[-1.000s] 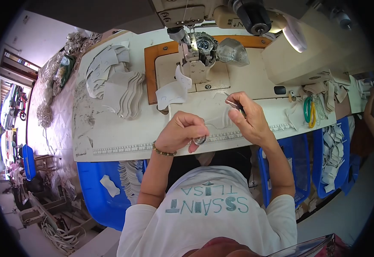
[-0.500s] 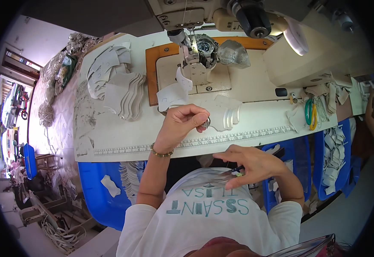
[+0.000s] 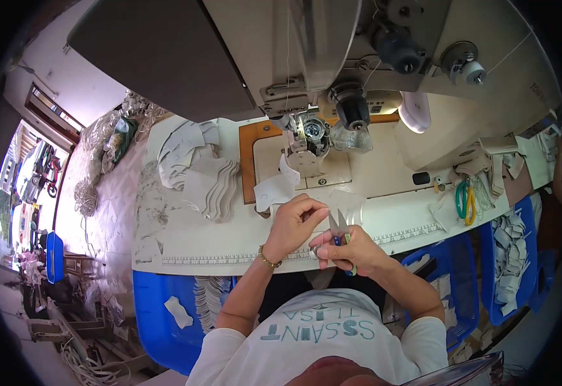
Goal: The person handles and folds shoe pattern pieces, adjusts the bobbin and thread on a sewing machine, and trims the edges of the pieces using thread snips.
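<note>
My left hand (image 3: 294, 225), with a beaded bracelet at the wrist, is raised in front of the sewing machine. Its thumb and forefinger are pinched together; what they hold is too small to make out. Close beside it, my right hand (image 3: 357, 249) grips small scissors (image 3: 337, 225) with dark blue and green on the handles, blades pointing up toward the machine. A small round metal piece, like a bobbin (image 3: 314, 253), shows at the right fingertips. White cut pieces (image 3: 274, 191) lie beyond my left hand, by the machine's post (image 3: 305, 164).
Stacks of white cut pieces (image 3: 210, 186) lie on the table's left. A printed ruler (image 3: 229, 260) runs along the front edge. Yellow-handled and green-handled tools (image 3: 466, 202) lie at right. Blue bins (image 3: 155, 309) with pieces stand below. The machine head (image 3: 307, 45) overhangs the table.
My right hand has risen with the scissors, blades now up beside my left hand. The round metal piece has gone from my left fingertips to my right ones. The view has tilted upward.
</note>
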A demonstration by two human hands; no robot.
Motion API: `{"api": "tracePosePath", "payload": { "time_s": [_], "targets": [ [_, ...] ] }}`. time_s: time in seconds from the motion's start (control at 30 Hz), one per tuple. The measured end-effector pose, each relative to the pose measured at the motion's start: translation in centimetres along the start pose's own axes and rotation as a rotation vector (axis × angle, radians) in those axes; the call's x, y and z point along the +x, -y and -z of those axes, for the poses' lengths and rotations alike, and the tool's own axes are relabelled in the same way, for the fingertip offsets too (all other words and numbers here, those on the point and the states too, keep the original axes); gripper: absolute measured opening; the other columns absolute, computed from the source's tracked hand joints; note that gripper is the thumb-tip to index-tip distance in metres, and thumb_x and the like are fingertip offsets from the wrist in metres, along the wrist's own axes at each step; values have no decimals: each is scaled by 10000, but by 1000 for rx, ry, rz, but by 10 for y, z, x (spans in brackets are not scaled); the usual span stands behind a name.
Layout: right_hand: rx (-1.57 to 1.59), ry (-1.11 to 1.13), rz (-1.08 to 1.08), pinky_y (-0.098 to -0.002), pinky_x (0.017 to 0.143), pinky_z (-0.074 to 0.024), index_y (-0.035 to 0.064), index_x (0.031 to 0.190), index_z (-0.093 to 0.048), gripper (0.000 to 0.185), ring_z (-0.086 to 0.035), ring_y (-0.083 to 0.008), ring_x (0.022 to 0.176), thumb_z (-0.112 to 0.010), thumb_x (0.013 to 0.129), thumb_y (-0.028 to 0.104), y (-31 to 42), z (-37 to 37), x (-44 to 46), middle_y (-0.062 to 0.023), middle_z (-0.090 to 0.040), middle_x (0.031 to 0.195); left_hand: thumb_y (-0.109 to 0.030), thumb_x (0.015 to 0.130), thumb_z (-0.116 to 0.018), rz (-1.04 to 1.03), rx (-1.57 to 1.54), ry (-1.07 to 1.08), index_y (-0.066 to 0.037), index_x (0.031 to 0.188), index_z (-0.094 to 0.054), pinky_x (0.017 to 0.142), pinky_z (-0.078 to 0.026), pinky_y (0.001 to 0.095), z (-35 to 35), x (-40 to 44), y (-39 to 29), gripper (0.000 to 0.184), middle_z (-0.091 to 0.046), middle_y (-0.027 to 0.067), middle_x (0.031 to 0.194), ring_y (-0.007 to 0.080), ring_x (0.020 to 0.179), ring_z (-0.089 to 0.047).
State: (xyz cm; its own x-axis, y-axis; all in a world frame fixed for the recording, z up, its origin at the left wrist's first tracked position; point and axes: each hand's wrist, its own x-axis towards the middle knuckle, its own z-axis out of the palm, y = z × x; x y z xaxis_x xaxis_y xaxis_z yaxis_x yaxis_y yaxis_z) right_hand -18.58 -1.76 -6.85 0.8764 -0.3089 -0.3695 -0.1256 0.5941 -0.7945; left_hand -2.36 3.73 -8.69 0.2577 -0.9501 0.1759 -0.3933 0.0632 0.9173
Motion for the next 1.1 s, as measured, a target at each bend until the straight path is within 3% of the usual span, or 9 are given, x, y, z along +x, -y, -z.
{"api": "tracePosePath", "payload": {
  "time_s": [0.1, 0.17, 0.2, 0.37, 0.4, 0.5, 0.67, 0.93, 1.1],
  "targets": [
    [112, -54, 250, -169, 336, -293, -33, 929, -585, 211, -475, -70, 422, -638, 739, 41, 27, -11, -17, -118, -595, 663, -113, 757, -617, -119, 181, 156, -4, 789, -618, 586, -435, 324, -5, 6, -4, 113, -552, 93, 729, 241, 649, -549],
    [147, -191, 482, -157, 336, -268, -19, 991, -567, 222, -483, -46, 440, -594, 794, 80, 53, 15, -10, -117, -620, 732, -118, 749, -621, -196, 310, 93, -18, 800, -614, 653, -450, 345, -10, 7, -15, 112, -561, 96, 792, 259, 740, -559],
    [175, -277, 566, -149, 335, -274, -16, 999, -560, 221, -548, -59, 532, -590, 804, 83, 67, 22, -6, -109, -619, 788, -133, 737, -657, -444, 450, -37, -42, 888, -614, 649, -463, 322, -7, 13, -14, 181, -562, 100, 883, 237, 710, -556],
    [222, -317, 644, -146, 336, -311, -8, 996, -545, 211, -592, -86, 660, -588, 820, 100, 83, 37, 11, -96, -608, 838, -146, 725, -643, -627, 1181, -267, -83, 1090, -520, 610, -464, 306, 23, 54, -74, 391, -501, 89, 1062, 210, 710, -549],
    [202, -296, 649, -147, 336, -314, -6, 993, -543, 210, -591, -82, 668, -591, 819, 101, 84, 34, 12, -92, -607, 838, -47, 698, -567, -699, 1343, -293, -60, 1071, -512, 539, -437, 233, 27, 63, -74, 378, -458, 154, 1173, 140, 680, -523],
    [196, -318, 649, -150, 330, -300, 14, 966, -559, 188, -539, -51, 603, -604, 809, 106, 88, 31, 17, -55, -577, 775, -48, 718, -560, -747, 1541, -321, -59, 1034, -539, 563, -456, 223, 27, 62, -70, 317, -538, 169, 1066, 125, 695, -517],
    [67, -347, 651, -150, 337, -227, 39, 866, -591, 156, -367, -3, 415, -648, 787, 161, 106, 20, 29, 29, -479, 601, -67, 750, -583, -829, 1403, -421, 18, 972, -547, 642, -507, 237, 38, 43, -51, 241, -536, 163, 1015, 174, 727, -563],
    [-121, -385, 561, -169, 365, -272, 41, 830, -568, 201, -427, -21, 461, -695, 735, 165, 114, -8, 63, 6, -526, 609, -160, 726, -670, -685, 997, -468, -44, 886, -563, 551, -461, 297, 47, 41, -41, 224, -549, 58, 802, 190, 691, -555],
    [-184, -498, 571, -207, 378, -306, 26, 767, -553, 180, -459, -59, 486, -694, 686, 102, 117, -14, 73, -19, -533, 598, -188, 749, -673, -350, 492, -417, -57, 777, -525, 497, -437, 292, 49, 42, -45, 200, -530, 39, 653, 185, 537, -530]
  ]
}}
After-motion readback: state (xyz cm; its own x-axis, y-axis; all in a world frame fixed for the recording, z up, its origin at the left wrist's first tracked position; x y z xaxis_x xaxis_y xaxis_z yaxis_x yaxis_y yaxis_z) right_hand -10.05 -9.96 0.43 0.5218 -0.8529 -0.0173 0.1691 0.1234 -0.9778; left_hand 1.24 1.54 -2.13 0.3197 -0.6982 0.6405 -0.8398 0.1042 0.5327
